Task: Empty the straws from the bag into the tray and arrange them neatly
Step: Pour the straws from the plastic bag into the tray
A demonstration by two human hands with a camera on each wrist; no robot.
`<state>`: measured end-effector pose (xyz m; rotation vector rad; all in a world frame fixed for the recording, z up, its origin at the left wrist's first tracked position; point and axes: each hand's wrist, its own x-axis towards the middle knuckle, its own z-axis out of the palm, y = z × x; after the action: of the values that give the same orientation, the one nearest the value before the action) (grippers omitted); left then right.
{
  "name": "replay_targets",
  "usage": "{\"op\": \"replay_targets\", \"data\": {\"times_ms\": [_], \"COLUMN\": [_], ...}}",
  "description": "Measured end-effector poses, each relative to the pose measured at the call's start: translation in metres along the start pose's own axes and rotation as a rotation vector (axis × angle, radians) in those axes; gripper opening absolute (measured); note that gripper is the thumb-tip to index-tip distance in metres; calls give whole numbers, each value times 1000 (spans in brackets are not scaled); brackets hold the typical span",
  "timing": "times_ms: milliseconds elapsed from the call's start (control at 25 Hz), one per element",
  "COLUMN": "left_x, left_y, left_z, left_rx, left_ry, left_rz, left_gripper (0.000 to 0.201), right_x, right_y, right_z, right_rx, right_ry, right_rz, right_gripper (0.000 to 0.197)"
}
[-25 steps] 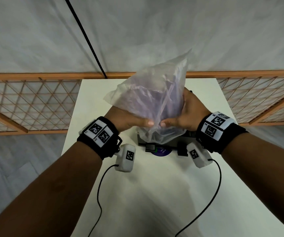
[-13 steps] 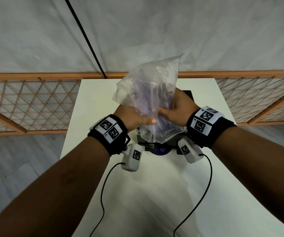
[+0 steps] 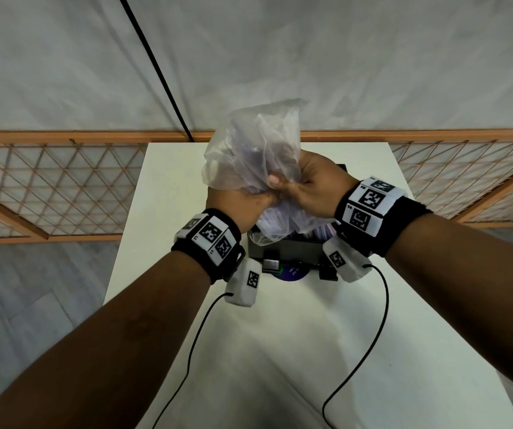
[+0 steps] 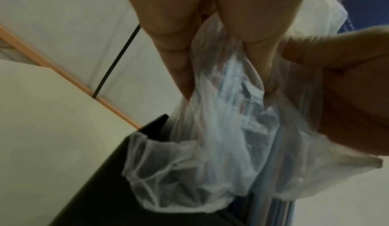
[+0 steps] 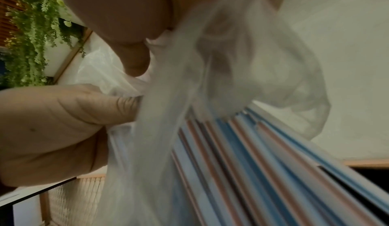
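A thin clear plastic bag (image 3: pixel 255 156) is held upside down over a black tray (image 3: pixel 286 249) on the white table (image 3: pixel 280 351). My left hand (image 3: pixel 242 202) grips the bag from the left and my right hand (image 3: pixel 307 184) pinches it from the right, both near its middle. Blue, pink and white striped straws (image 5: pixel 263 171) slide out of the bag's open mouth (image 4: pixel 179 179) into the tray (image 4: pixel 101 188). A few straws (image 3: pixel 323 232) show at the tray's right side under my right wrist. Most of the tray is hidden by the bag and hands.
A dark blue round sticker (image 3: pixel 290 272) lies on the table just in front of the tray. An orange wooden lattice fence (image 3: pixel 57 187) runs behind the table on both sides. Hanging green foliage (image 5: pixel 31 30) shows in the right wrist view.
Both hands have squeezed the bag narrower and shifted their grip along it. The bag looks emptier, and straws now show in the tray at the right.
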<state>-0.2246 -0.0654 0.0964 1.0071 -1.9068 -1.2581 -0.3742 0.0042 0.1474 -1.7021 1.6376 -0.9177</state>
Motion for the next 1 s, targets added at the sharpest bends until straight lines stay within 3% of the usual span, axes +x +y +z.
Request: {"op": "replay_targets", "data": {"times_ms": [160, 320, 640, 760, 920, 1000], "left_x": [-11, -4, 2, 3, 3, 4], "left_y": [0, 4, 17, 26, 34, 31], "left_z": [-11, -29, -37, -41, -48, -49], "left_rx": [-229, -685, -755, -759, -708, -703], "left_ry": [-143, -15, 37, 50, 108, 87], "left_rz": [-67, -108, -18, 27, 11, -11], "left_gripper": [51, 67, 71, 66, 50, 55], "right_x": [-8, -10, -21, -24, -20, -18], "right_y": [4, 1, -12, -20, -25, -28], "right_z": [2, -10, -32, -37, -43, -44], "right_rx": [12, 14, 4, 55, 108, 164], "right_ry": [11, 204, 320, 297, 358, 390], "right_rz": [43, 41, 117, 117, 93, 86], "right_gripper": [17, 21, 6, 21, 4, 17]}}
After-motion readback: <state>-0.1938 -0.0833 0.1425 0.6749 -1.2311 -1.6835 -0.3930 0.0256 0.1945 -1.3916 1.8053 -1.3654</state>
